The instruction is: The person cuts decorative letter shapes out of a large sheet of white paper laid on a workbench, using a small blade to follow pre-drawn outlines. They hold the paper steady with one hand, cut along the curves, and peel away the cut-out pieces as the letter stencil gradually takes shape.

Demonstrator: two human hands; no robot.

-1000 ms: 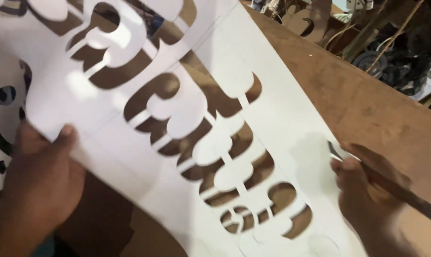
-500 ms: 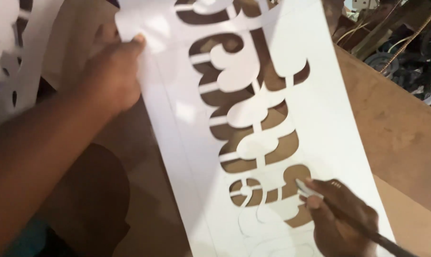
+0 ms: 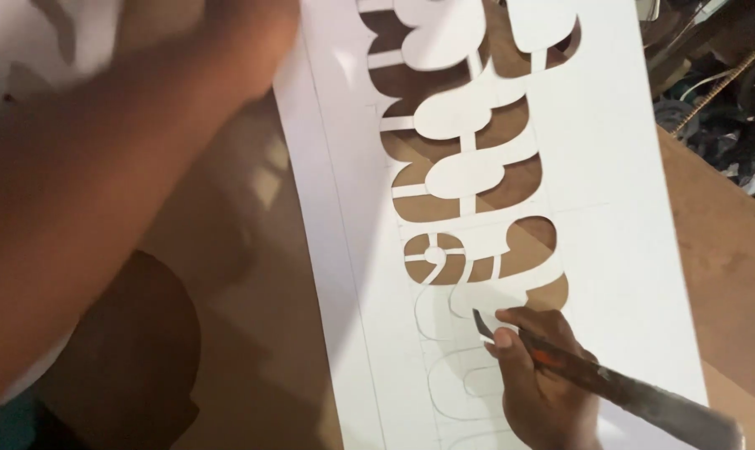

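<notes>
Cutting: right hand (image 3: 544, 383) pinches the blade (image 3: 482, 323) on the white sheet (image 3: 644, 250); follow the line slowly.
Left hand (image 3: 244, 33): blurred, grip unclear.

Brown wooden worktop (image 3: 727, 258) under everything, surface scuffed, lit from above with soft shadows. Beyond its far right edge, dim clutter (image 3: 719, 92): tangled cords, dark odds and ends, pale strip at frame edge. Walls, windows out of view.
</notes>
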